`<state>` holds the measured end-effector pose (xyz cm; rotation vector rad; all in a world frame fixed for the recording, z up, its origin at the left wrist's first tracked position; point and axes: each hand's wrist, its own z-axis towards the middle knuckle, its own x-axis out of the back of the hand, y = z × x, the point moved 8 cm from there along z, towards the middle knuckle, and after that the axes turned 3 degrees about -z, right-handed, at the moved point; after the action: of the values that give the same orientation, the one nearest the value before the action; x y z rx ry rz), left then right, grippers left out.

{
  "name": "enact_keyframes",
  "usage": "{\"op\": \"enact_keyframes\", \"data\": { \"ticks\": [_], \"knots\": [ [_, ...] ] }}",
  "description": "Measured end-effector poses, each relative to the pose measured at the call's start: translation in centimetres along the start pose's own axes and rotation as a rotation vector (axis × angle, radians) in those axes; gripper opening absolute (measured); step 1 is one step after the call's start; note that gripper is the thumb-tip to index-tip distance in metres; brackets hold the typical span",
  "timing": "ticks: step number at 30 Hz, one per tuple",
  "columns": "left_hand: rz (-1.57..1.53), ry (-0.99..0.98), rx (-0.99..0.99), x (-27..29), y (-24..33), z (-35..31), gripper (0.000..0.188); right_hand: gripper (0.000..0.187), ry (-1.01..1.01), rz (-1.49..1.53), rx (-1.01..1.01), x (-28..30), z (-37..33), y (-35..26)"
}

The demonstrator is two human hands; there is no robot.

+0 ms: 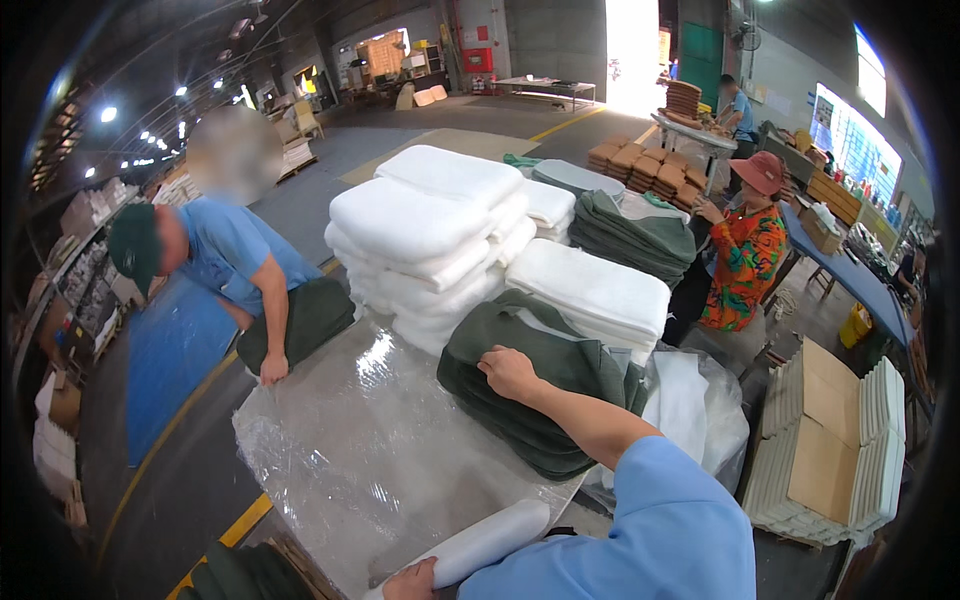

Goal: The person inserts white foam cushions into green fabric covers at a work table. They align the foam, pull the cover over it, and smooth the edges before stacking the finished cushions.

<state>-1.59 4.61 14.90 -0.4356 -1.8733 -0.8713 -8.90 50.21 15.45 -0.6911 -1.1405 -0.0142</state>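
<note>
My right arm reaches across to a pile of dark green fabric cushion covers (530,430). There my right hand (508,374) is closed on the top cover, fingers curled into the cloth. At the lower edge, my left hand (410,582) grips the end of a white padded cushion insert (490,542), which lies against my body along the table's near side. Part of that insert and most of my left hand are cut off by the picture's edge. Beyond the green pile rises a tall stack of white cushion inserts (425,205).
Plastic film covers the table (350,470). At left a co-worker (240,250) in blue handles a green cushion (305,325). Another person (745,250) sits at right beside more green covers (635,235). Stacked cardboard-faced panels (825,440) stand at lower right.
</note>
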Motion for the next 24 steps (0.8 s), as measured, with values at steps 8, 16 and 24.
{"op": "enact_keyframes", "data": {
  "ticks": [8,16,24],
  "knots": [
    [-0.044,-0.018,-0.04,-2.5,-1.4,0.4,0.031,0.021,0.122,0.121,0.226,6.4,-3.8,-9.1],
    [-0.024,0.099,-0.163,-2.7,-0.2,-0.7,0.042,0.021,0.025,0.215,0.366,6.9,-7.5,-15.1],
    [-0.066,0.193,-0.201,-2.2,1.1,-2.3,0.043,0.02,-0.109,0.405,0.593,6.8,-8.7,-18.9]
  ]
}}
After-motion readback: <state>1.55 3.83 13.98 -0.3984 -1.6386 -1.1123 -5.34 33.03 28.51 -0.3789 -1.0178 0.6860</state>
